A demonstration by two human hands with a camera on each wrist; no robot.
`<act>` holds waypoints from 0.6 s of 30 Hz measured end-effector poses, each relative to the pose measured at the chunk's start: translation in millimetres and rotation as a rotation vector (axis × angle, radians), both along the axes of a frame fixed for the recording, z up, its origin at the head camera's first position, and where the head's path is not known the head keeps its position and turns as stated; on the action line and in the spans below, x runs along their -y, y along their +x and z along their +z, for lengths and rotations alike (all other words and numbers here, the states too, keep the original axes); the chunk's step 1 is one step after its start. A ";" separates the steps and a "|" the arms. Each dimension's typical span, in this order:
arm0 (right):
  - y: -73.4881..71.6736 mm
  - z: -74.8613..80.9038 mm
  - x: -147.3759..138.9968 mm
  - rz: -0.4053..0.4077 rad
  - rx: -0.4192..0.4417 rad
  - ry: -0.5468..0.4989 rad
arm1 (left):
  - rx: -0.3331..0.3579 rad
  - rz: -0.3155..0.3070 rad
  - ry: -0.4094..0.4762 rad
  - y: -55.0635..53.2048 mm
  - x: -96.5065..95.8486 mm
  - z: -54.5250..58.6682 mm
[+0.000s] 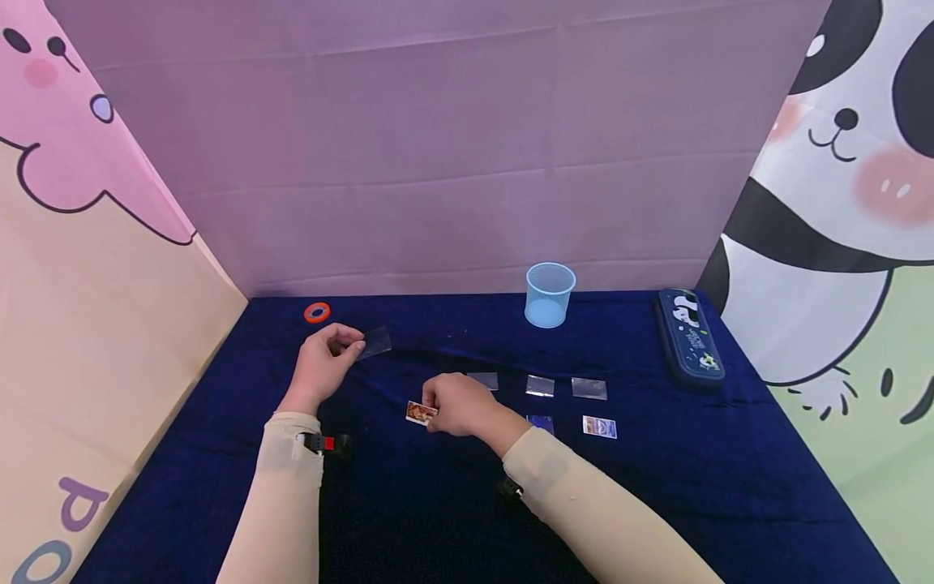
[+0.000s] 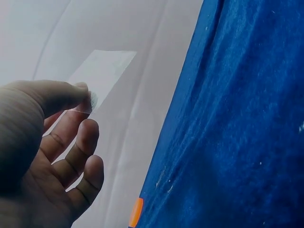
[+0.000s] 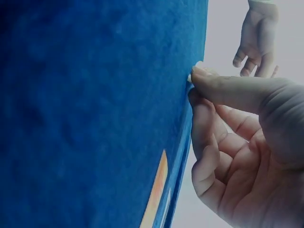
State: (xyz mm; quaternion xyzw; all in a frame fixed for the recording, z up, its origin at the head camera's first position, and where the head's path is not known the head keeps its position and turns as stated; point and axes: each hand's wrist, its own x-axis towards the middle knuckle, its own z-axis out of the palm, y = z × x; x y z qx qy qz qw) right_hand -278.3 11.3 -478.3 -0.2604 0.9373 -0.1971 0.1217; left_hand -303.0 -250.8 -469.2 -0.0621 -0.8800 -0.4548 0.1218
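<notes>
Between thumb and fingertip my left hand (image 1: 321,365) pinches a small clear plastic sleeve (image 1: 376,343), raised at the left side of the table. The same sleeve (image 2: 107,69) shows see-through in the left wrist view. My right hand (image 1: 460,403) pinches the edge of a small picture card (image 1: 419,413) with brown and orange printing, low over the cloth near the middle. In the right wrist view the thumb and finger meet, and the card is mostly hidden. A blue card (image 1: 541,423), partly behind the right forearm, and a light printed card (image 1: 600,427) lie to the right.
Three clear sleeves lie in a row behind the cards: one (image 1: 484,380) partly behind my right hand, one (image 1: 540,386) and one (image 1: 589,388). At the back stand a light blue bin (image 1: 547,312) and an orange tape roll (image 1: 317,312). A pencil case (image 1: 689,337) lies right.
</notes>
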 end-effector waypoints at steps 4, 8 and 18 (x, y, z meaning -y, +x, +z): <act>-0.7 2.6 -8.9 0.001 0.016 -0.082 | -0.010 -0.010 0.026 -1.5 -0.1 -2.1; 0.1 7.6 -22.6 -0.004 0.015 -0.185 | -0.034 -0.010 0.052 -3.1 -3.4 -2.4; 0.4 22.0 -68.3 -0.102 0.012 -0.412 | -0.077 -0.063 0.129 -7.3 -34.1 10.5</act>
